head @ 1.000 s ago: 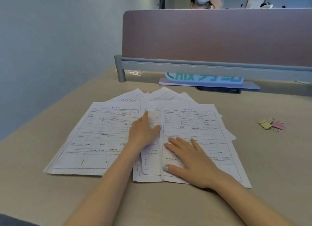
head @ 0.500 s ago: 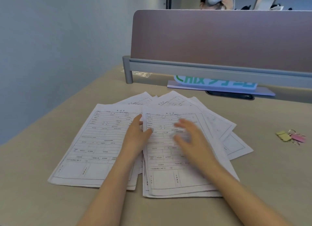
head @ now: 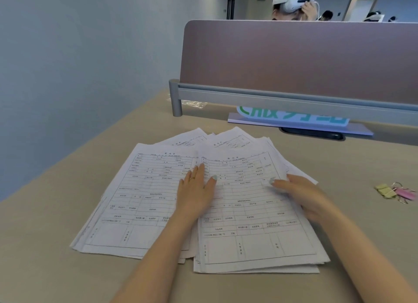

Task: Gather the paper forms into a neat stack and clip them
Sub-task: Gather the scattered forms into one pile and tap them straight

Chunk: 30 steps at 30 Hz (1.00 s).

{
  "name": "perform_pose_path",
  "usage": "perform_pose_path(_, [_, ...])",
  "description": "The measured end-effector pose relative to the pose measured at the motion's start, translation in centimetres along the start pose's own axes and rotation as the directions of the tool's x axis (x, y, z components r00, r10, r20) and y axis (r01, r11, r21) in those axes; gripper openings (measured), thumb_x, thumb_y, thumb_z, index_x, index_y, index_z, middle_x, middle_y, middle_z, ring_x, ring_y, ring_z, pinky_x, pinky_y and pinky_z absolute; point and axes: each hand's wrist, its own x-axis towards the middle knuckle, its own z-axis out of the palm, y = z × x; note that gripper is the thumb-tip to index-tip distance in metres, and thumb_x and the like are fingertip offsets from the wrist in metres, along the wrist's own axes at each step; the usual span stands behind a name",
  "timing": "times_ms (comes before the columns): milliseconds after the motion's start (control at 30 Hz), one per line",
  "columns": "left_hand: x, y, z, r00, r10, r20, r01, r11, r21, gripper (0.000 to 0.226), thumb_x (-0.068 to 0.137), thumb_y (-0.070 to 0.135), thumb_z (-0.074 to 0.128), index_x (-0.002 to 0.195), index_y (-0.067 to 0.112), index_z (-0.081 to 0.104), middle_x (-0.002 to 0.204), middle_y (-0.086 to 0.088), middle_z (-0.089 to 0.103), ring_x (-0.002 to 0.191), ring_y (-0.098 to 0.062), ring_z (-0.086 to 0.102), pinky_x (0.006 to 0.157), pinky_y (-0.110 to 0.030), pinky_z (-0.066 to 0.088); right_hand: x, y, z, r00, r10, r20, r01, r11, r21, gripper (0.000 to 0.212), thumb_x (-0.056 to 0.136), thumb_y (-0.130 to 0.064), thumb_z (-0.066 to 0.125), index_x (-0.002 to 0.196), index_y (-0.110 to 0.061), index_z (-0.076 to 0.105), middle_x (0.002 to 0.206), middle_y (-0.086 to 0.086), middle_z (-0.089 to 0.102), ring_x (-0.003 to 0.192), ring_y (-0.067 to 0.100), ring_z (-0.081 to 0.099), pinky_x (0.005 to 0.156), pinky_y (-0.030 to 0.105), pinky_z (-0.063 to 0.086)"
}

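Several white printed paper forms [head: 248, 212] lie fanned out on the beige desk [head: 226, 287] in two rough piles, with more sheets poking out behind. My left hand [head: 196, 189] lies flat, fingers spread, on the seam between the left pile [head: 140, 201] and the right pile. My right hand [head: 300, 194] rests on the right edge of the right pile, thumb on top of the sheets; whether its fingers are under them is hidden. Yellow and pink binder clips [head: 394, 192] lie far right on the desk, apart from the papers.
A brown partition with a grey rail [head: 294, 97] closes off the desk's far side. Under it sit a white sign with green letters [head: 291, 118] and a dark slot. A wall runs along the left. Another person wearing a headset sits beyond the partition.
My right hand slid from the top of the right pile to its right edge. Sheets sticking out on the right are now drawn in closer. My left hand stayed put.
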Motion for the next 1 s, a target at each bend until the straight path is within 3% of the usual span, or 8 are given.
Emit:
perform_pose_path(133, [-0.4, 0.9, -2.8, 0.996, -0.057, -0.070, 0.018, 0.884, -0.468, 0.061, 0.094, 0.042, 0.036, 0.147, 0.026, 0.009, 0.158, 0.002, 0.012, 0.144, -0.016, 0.011, 0.115, -0.038, 0.010, -0.3, -0.1, 0.4, 0.995, -0.059, -0.077, 0.041, 0.975, -0.217, 0.015, 0.084, -0.019, 0.064, 0.098, -0.016, 0.067, 0.086, -0.001, 0.073, 0.073, 0.016, 0.071, 0.058, 0.027, 0.053])
perform_pose_path(200, [-0.2, -0.9, -4.8, 0.949, -0.125, -0.290, 0.010, 0.930, -0.368, 0.064, 0.092, 0.043, 0.040, 0.147, 0.025, 0.013, 0.158, 0.000, 0.014, 0.144, -0.018, 0.012, 0.116, -0.043, 0.010, -0.2, -1.3, -0.3, 0.981, -0.128, -0.144, 0.088, 0.963, -0.256, 0.013, 0.084, -0.022, 0.063, 0.096, -0.017, 0.065, 0.081, -0.002, 0.070, 0.069, 0.016, 0.067, 0.057, 0.026, 0.049])
perform_pose_path(300, [0.3, -6.0, -7.8, 0.843, -0.229, -0.487, 0.215, 0.973, -0.085, 0.071, 0.086, 0.049, 0.047, 0.145, 0.020, 0.018, 0.155, -0.007, 0.022, 0.142, -0.027, 0.017, 0.113, -0.052, 0.017, 0.6, -3.6, -2.0, 0.957, -0.180, -0.227, 0.113, 0.953, -0.282, 0.011, 0.086, -0.027, 0.059, 0.093, -0.018, 0.059, 0.084, 0.003, 0.066, 0.070, 0.017, 0.063, 0.056, 0.028, 0.045])
perform_pose_path(433, [-0.6, -10.3, -10.1, 0.812, -0.447, -0.374, 0.498, 0.866, 0.046, 0.078, 0.079, 0.050, 0.055, 0.142, 0.016, 0.023, 0.150, -0.014, 0.030, 0.137, -0.035, 0.024, 0.110, -0.050, 0.021, 2.9, -5.0, -2.8, 0.953, -0.209, -0.217, 0.122, 0.926, -0.356, 0.018, 0.089, -0.020, 0.053, 0.107, -0.018, 0.058, 0.097, 0.003, 0.063, 0.073, 0.016, 0.060, 0.059, 0.027, 0.044])
perform_pose_path(567, [-1.1, -10.2, -10.4, 0.817, -0.411, -0.404, 0.485, 0.869, 0.096, 0.076, 0.077, 0.039, 0.064, 0.140, 0.015, 0.029, 0.139, -0.017, 0.044, 0.130, -0.035, 0.036, 0.102, -0.045, 0.032, 5.2, -3.6, -2.4, 0.979, -0.111, -0.173, 0.002, 0.847, -0.532, 0.020, 0.087, -0.017, 0.055, 0.106, -0.011, 0.055, 0.107, 0.008, 0.063, 0.083, 0.021, 0.055, 0.066, 0.031, 0.043])
perform_pose_path(767, [-2.0, -9.4, -11.3, 0.866, -0.414, -0.281, 0.312, 0.886, -0.342, 0.054, 0.082, 0.019, 0.063, 0.132, 0.009, 0.044, 0.106, -0.011, 0.064, 0.088, -0.029, 0.061, 0.074, -0.036, 0.048, 5.8, -3.1, -1.8, 0.978, -0.020, -0.206, -0.066, 0.915, -0.399, 0.068, 0.081, -0.018, 0.061, 0.141, -0.015, 0.029, 0.135, 0.010, 0.051, 0.099, 0.027, 0.056, 0.078, 0.034, 0.043])
perform_pose_path(900, [-3.2, -7.3, -10.3, 0.937, -0.335, -0.095, 0.277, 0.883, -0.379, 0.019, 0.085, 0.020, 0.061, 0.103, 0.011, 0.060, 0.089, -0.005, 0.067, 0.069, -0.014, 0.061, 0.056, -0.024, 0.042, 5.8, -2.4, -2.2, 0.990, 0.003, -0.141, -0.057, 0.925, -0.375, 0.034, 0.082, -0.021, 0.063, 0.114, -0.011, 0.059, 0.109, 0.010, 0.067, 0.089, 0.026, 0.065, 0.084, 0.040, 0.051])
perform_pose_path(1000, [-3.2, -6.0, -9.0, 0.959, -0.281, -0.027, 0.243, 0.870, -0.429, 0.011, 0.089, 0.014, 0.054, 0.099, 0.015, 0.059, 0.089, -0.004, 0.067, 0.071, -0.013, 0.061, 0.056, -0.024, 0.043, 4.8, -2.4, -1.6, 0.996, -0.005, -0.084, -0.023, 0.944, -0.330, 0.006, 0.084, -0.020, 0.062, 0.084, -0.015, 0.064, 0.093, 0.008, 0.071, 0.079, 0.023, 0.067, 0.067, 0.033, 0.053])
